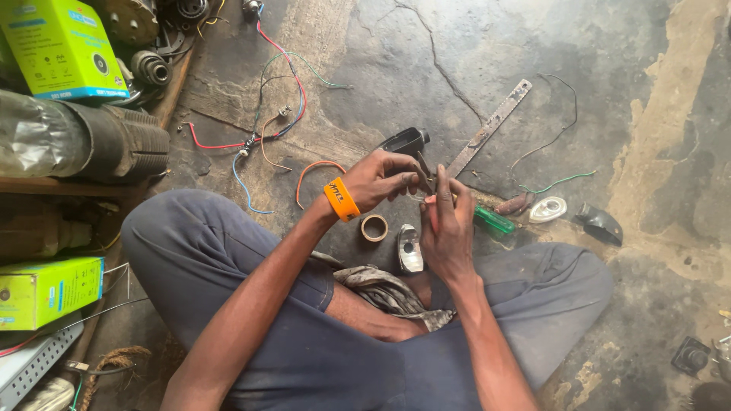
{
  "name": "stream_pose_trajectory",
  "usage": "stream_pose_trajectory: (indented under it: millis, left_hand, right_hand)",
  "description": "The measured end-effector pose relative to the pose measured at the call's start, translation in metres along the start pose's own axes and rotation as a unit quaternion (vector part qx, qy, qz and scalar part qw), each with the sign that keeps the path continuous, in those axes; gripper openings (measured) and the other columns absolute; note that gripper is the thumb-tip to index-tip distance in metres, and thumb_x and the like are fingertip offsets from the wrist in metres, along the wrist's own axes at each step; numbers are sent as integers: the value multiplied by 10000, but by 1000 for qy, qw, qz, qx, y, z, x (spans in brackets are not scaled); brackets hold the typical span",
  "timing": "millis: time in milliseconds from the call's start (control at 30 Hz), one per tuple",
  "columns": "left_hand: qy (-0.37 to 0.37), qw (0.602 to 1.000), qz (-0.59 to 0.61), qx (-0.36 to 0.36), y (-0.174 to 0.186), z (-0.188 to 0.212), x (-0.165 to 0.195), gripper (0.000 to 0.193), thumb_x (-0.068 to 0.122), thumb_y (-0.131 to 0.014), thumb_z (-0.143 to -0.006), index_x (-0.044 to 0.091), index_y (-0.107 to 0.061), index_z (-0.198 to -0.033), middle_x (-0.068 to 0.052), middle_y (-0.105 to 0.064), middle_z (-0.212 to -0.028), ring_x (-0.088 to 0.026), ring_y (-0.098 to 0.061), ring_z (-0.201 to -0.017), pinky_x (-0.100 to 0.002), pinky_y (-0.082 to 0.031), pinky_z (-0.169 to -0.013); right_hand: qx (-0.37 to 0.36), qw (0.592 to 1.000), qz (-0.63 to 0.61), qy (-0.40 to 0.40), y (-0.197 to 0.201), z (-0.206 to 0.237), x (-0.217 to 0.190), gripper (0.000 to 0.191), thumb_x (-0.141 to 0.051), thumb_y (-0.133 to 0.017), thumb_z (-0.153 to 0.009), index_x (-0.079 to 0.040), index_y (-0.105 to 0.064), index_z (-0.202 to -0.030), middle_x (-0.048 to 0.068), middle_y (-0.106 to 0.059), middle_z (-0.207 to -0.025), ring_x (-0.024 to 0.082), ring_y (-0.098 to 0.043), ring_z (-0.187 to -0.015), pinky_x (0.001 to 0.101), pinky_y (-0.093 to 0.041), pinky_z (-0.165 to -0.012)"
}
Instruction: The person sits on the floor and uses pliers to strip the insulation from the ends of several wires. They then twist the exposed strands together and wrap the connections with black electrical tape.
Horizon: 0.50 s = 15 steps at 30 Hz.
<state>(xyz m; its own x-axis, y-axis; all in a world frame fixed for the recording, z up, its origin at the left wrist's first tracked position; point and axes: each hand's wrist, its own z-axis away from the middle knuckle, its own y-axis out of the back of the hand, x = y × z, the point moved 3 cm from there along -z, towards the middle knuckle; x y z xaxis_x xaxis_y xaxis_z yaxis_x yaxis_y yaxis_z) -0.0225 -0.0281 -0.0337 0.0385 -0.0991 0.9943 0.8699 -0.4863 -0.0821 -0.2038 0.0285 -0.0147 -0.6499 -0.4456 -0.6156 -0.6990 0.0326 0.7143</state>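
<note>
Cracked concrete floor (472, 53); green-handled screwdriver (493, 220) in right hand's (447, 228) clenched grip, left hand (381, 181) pinching small part.

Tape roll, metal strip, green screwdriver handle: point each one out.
Tape roll (374, 227): head view, on its ring wall.
Metal strip (489, 128): head view, mid-length of the bar.
Green screwdriver handle (495, 221): head view, on the handle past the right hand.

Cracked concrete floor (487, 46) with loose wires (274, 122), metal strip (487, 128), tape roll (374, 227), rag (384, 289).
</note>
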Motion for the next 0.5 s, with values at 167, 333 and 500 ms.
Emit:
stream_pose_trajectory:
  millis: [167, 333, 500]
  left_hand:
    - [-7, 999, 32, -5, -3, -1, 4, 215, 199, -629, -1029, 24, -692, -1135, 17, -721, -908, -40, -597, -761, -229, -518, -675]
    - [2, 995, -81, 52, -5, 1, 14, 214, 190, -648, -992, 8, -733, -1065, -38, -711, -809, -56, -623, -709, -268, -524, -636]
    - [39, 974, -185, 127, -9, 2, 23, 229, 227, -654, -916, 28, -753, -973, -94, -740, -685, -118, -721, -638, -311, -566, -631]
  right_hand:
    - [6, 999, -37, -4, 2, -1, -1, 665, -1, -612, -996, -24, -339, -1603, 226, -507, -1341, 360, -539, -1189, 448, -460, -1016]
    - [-109, 945, -263, -160, -5, 0, 7, 530, -90, -558, -1014, -26, -421, -1523, 143, -655, -1207, 229, -637, -1000, 349, -550, -878]
    - [-143, 883, -411, -175, -8, 0, 11, 411, -101, -532, -1031, 22, -480, -1420, 123, -660, -1165, 185, -661, -1009, 322, -587, -849]
